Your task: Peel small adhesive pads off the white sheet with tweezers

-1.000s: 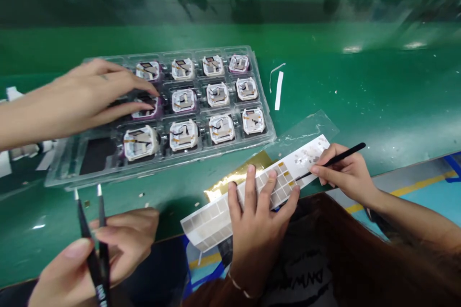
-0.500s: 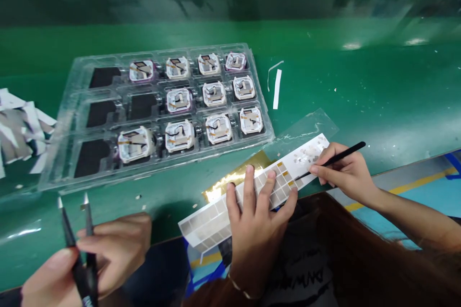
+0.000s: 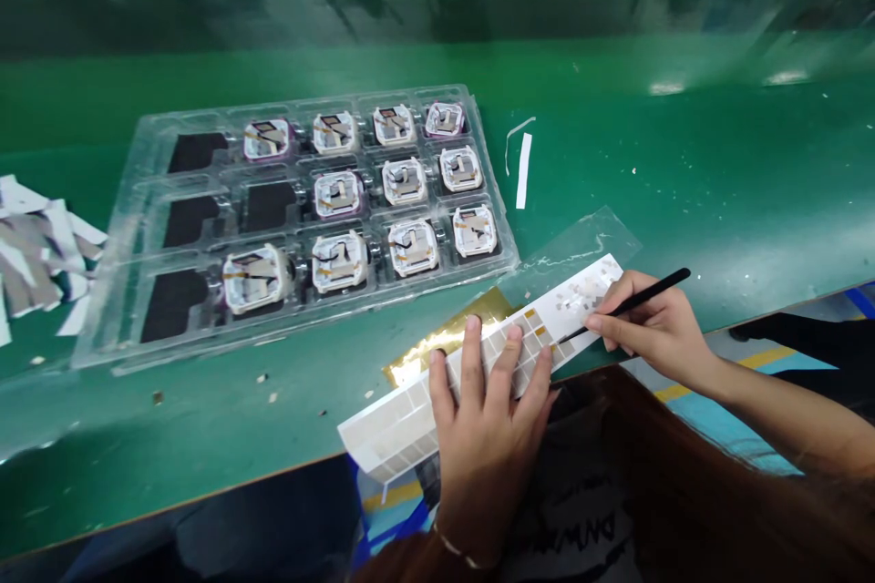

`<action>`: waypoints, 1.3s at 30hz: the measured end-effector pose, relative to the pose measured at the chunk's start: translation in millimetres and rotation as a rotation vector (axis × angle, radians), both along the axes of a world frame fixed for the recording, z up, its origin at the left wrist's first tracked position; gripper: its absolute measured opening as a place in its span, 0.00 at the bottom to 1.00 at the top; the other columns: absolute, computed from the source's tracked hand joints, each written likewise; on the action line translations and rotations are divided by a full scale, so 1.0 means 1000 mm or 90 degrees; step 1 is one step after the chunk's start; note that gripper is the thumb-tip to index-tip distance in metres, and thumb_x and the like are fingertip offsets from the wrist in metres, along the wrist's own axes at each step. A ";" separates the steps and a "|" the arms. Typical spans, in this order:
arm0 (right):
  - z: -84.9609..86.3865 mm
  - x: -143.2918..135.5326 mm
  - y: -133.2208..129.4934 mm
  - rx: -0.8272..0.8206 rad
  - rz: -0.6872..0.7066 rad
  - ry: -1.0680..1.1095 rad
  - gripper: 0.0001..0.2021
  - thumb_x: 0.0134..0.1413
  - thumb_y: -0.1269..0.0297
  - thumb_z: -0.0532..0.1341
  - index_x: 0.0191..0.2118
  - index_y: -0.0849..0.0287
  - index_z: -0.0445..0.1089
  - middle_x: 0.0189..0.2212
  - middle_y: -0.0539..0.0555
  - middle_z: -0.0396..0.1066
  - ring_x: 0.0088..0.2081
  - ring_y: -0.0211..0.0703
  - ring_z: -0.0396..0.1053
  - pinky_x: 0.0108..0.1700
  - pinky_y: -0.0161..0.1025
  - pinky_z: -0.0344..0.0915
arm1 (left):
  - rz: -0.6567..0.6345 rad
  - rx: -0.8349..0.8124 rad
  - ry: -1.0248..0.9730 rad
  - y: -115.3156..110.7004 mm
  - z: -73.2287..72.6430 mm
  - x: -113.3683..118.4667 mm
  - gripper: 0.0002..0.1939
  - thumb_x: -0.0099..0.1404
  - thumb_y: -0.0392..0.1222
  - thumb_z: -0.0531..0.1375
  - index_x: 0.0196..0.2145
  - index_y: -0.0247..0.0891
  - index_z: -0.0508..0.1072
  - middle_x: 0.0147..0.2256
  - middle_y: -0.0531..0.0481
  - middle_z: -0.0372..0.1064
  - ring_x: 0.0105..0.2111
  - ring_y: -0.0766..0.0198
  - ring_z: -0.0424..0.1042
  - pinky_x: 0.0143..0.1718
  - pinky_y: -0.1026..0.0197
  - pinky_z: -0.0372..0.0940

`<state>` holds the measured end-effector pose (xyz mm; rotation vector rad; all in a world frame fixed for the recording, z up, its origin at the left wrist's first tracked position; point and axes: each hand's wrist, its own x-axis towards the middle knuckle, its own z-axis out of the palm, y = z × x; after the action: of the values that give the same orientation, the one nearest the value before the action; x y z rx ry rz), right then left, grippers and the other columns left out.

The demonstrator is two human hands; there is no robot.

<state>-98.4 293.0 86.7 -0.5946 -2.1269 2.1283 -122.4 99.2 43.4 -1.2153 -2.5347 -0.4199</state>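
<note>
My left hand (image 3: 488,424) lies palm down with fingers spread on a long white backing sheet of grey stickers (image 3: 410,410), several cells of which show gold. In my right hand (image 3: 646,328) is a pair of slim black tweezers (image 3: 643,296), held like a pen. Their tip is at the sheet near the gold cells, beside my left fingertips. Loose small grey pieces (image 3: 581,291) are scattered on the sheet's bare right end. Under the sheet's far edge sits a shiny gold film (image 3: 455,332). A clear film (image 3: 581,241) lies just beyond it.
A clear plastic tray (image 3: 102,314) with several white watch-like housings (image 3: 340,261) lies to the left, some of its pockets showing dark foam. Peeled strips (image 3: 41,246) are piled at far left. A white strip (image 3: 523,171) and small scraps lie on the green bench (image 3: 717,173).
Another person's hand with black tweezers, at lower left earlier, has left the view. My left index fingertip has shifted slightly left on the sheet. My right hand has barely moved.
</note>
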 end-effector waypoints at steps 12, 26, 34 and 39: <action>0.011 -0.017 0.012 -0.096 -0.003 0.074 0.10 0.45 0.69 0.68 0.28 0.59 0.65 0.17 0.46 0.69 0.18 0.30 0.62 0.19 0.28 0.55 | 0.012 0.030 0.032 0.003 -0.005 0.000 0.15 0.58 0.43 0.63 0.44 0.44 0.71 0.50 0.43 0.68 0.59 0.37 0.51 0.54 0.31 0.51; -0.002 -0.059 0.011 -0.020 0.090 -0.041 0.17 0.38 0.59 0.71 0.26 0.60 0.63 0.15 0.47 0.67 0.16 0.30 0.62 0.17 0.30 0.57 | 0.013 0.022 0.029 0.002 -0.005 0.000 0.21 0.60 0.45 0.60 0.52 0.51 0.67 0.49 0.47 0.68 0.61 0.40 0.48 0.57 0.33 0.48; 0.001 -0.061 0.010 -0.027 0.087 -0.062 0.17 0.35 0.61 0.72 0.26 0.60 0.63 0.14 0.46 0.67 0.16 0.31 0.62 0.17 0.30 0.56 | 0.013 0.016 0.028 0.002 -0.006 0.000 0.22 0.59 0.44 0.61 0.52 0.52 0.66 0.50 0.47 0.67 0.61 0.38 0.49 0.56 0.32 0.50; 0.001 -0.060 0.009 -0.018 0.086 -0.068 0.16 0.36 0.61 0.72 0.25 0.60 0.64 0.14 0.46 0.67 0.15 0.30 0.59 0.17 0.31 0.54 | 0.021 0.024 0.010 0.002 -0.004 0.001 0.20 0.60 0.44 0.60 0.51 0.52 0.67 0.50 0.47 0.67 0.61 0.40 0.49 0.57 0.32 0.49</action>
<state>-158.1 302.3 87.3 -0.5959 -2.2571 2.2464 -120.9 100.9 39.2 -1.1580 -2.5180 -0.4464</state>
